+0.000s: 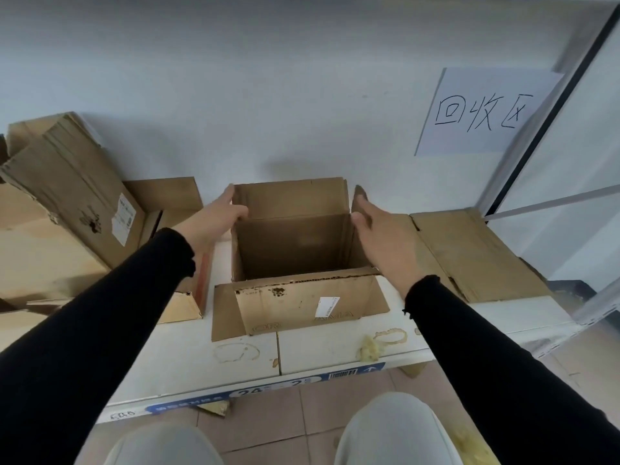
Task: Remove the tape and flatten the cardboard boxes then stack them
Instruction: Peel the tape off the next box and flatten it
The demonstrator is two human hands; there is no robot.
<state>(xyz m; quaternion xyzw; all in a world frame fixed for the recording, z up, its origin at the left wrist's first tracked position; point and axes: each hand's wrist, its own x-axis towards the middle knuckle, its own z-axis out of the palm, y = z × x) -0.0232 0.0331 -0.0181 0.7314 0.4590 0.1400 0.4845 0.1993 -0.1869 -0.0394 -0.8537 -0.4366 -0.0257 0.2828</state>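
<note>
While both hands reach forward, the open box (298, 250) stands upright between them on the white surface (335, 344), its top flaps spread and no tape showing on what can be seen. The left hand (214, 219) lies along the box's left wall, fingers straight and together, tips touching the far left corner. The right hand (379, 236) has its fingers loosely extended against the right flap, gripping nothing as far as I can tell. Just beyond the right fingers lies a flattened sheet (476, 253), probably the start of the stack. Left of the left fingers lean more boxes (77, 193), partly collapsed, state unclear. I judge this box opened but not yet flattened or stacked, with more left to do.
</note>
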